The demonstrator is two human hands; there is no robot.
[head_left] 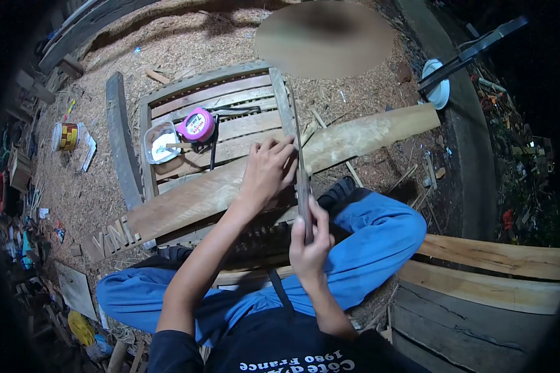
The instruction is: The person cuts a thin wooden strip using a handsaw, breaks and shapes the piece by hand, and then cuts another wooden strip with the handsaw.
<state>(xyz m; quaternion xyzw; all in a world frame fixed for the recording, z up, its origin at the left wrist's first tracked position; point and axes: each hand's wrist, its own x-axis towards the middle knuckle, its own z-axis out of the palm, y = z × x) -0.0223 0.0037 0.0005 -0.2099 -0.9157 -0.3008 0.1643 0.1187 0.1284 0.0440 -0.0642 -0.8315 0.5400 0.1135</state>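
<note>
A long wooden plank [186, 198] lies slantwise across a slatted wooden frame [242, 127], in front of my crossed legs. Several notches or marks show at its left end. My left hand [269, 171] is over the middle of the plank, fingers bent over its far edge. My right hand [310, 239] is closed around the handle of a long narrow tool [303, 193]. Its thin blade points away from me and is seen edge-on, so its kind is unclear. The blade runs over the plank, close beside my left fingertips.
On the slats are a pink tape measure [197, 125] and a clear plastic tub [160, 143] of white material with a stick. A curved timber [122, 140] lies left, near a yellow-and-red can [65, 137]. Boards [479, 283] lie at lower right. Wood shavings cover the ground.
</note>
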